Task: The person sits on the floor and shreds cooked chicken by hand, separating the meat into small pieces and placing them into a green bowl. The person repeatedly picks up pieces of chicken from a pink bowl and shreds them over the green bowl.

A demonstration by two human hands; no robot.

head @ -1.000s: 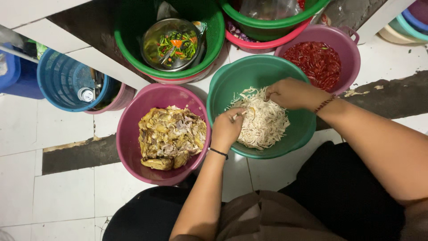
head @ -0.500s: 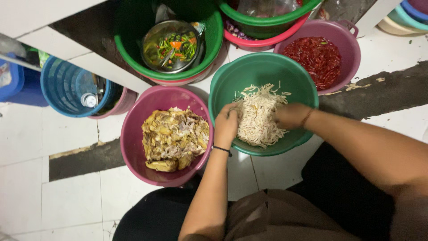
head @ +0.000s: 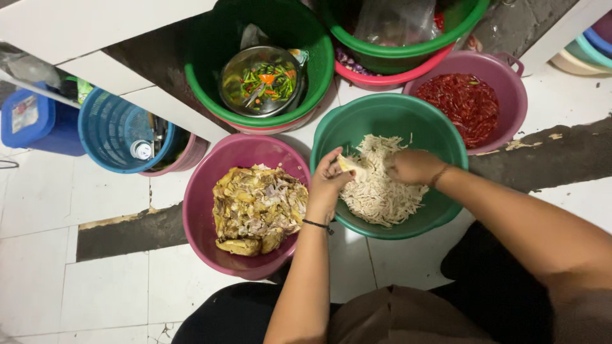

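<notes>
A green plastic basin [head: 440, 137] on the floor holds a heap of pale shredded chicken [head: 379, 191]. My left hand [head: 326, 185] is over its near-left rim, pinching a pale piece of chicken [head: 349, 165] at the fingertips. My right hand [head: 413, 167] rests closed on top of the shreds, gripping the same meat from the right. Left of it, a pink basin [head: 204, 197] holds cooked chicken pieces with yellow-brown skin [head: 255, 207].
A purple basin of red chillies [head: 468, 105] stands at the right. A green basin [head: 210, 83] at the back holds a metal bowl of green and red chillies [head: 262, 79]. A blue basket [head: 111, 130] and blue container [head: 35, 121] stand left. Stacked basins [head: 408, 54] at the top.
My right hand has drawn in from the far rim to the top of the shreds. My left hand stays at the near-left edge, now pinching a pale piece.
</notes>
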